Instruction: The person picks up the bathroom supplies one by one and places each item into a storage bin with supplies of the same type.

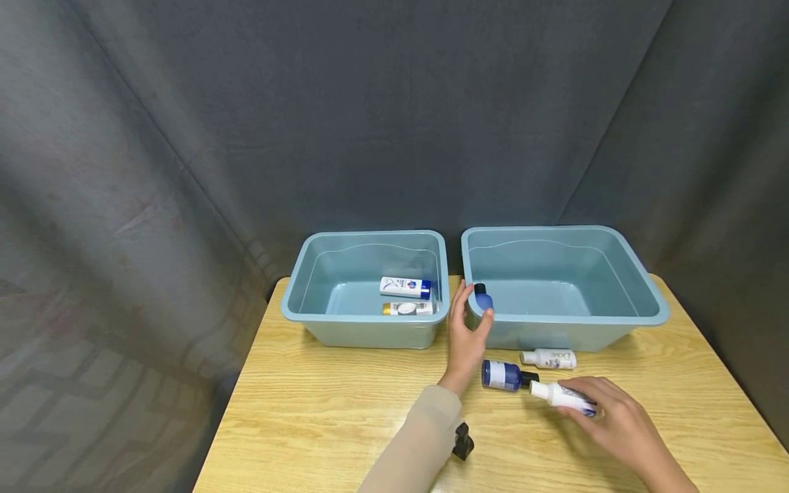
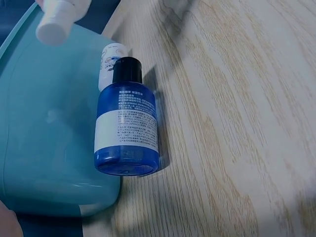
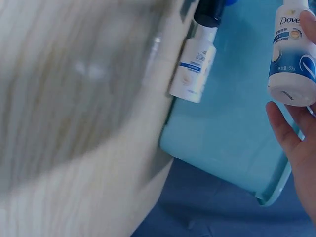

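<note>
My right hand (image 1: 607, 414) grips a small white Dove bottle (image 1: 570, 398) above the table, its white cap toward the left. In the right wrist view, that bottle's blue-patterned lower half shows beside the fingers. At the front left corner of the right bin (image 1: 641, 320), my left hand (image 1: 466, 342) has its thumb and fingers spread apart. Just past them, a blue bottle (image 1: 483, 300) with a black cap shows inside the rim, its lower end hidden. Another blue bottle (image 2: 126, 128) with a black cap lies on the table near a white Dove bottle (image 1: 551, 359).
To the left stands a second blue-green bin (image 1: 364, 334), holding a white bottle with a blue cap (image 1: 405, 287) and a white one with a yellow cap (image 1: 407, 309). Grey curtain (image 1: 394, 116) hangs behind the wooden table (image 1: 308, 411).
</note>
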A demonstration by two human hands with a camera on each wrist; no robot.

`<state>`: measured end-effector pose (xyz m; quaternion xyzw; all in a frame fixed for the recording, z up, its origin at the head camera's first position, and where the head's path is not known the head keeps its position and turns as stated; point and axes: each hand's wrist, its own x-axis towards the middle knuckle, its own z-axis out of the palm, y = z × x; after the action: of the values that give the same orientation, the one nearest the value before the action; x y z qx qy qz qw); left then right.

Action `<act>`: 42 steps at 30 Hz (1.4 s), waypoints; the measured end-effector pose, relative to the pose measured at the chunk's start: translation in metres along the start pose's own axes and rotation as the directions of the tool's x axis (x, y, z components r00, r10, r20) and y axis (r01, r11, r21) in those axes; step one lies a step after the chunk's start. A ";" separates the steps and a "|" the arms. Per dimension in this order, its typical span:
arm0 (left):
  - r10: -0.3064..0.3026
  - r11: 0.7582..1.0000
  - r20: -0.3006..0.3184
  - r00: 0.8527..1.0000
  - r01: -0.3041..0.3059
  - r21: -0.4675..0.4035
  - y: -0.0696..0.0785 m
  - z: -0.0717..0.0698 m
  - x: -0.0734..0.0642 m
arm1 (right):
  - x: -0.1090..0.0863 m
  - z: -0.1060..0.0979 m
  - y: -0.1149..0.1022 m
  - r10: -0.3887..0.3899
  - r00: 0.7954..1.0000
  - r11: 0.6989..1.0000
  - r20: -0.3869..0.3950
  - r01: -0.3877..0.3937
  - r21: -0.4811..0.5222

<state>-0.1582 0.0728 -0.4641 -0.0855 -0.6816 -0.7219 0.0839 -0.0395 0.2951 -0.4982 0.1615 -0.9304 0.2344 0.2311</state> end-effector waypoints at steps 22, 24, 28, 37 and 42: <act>-0.005 1.000 0.007 1.000 0.005 0.024 -0.042 0.002 0.011 | 0.032 -0.027 -0.003 -0.066 0.991 0.997 -0.113 0.070 0.031; 0.000 1.000 0.009 1.000 -0.001 0.021 -0.042 0.003 0.011 | 0.035 -0.030 -0.003 -0.069 0.990 0.997 -0.125 0.073 0.023; 0.008 1.000 0.001 1.000 -0.008 0.020 -0.041 0.003 0.010 | 0.041 -0.035 -0.003 -0.082 0.987 0.996 -0.136 0.084 0.008; 0.016 1.000 -0.008 1.000 -0.016 0.011 -0.042 0.005 0.010 | 0.056 -0.042 0.001 -0.119 0.980 0.992 -0.157 0.124 0.019; 0.015 1.000 -0.001 1.000 -0.015 0.004 -0.041 0.004 0.009 | 0.063 -0.044 0.000 -0.105 0.985 0.994 -0.140 0.107 0.012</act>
<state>-0.1771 0.0791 -0.5013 -0.0901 -0.6822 -0.7200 0.0898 -0.0768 0.3051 -0.4322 0.1963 -0.8996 0.2415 0.3062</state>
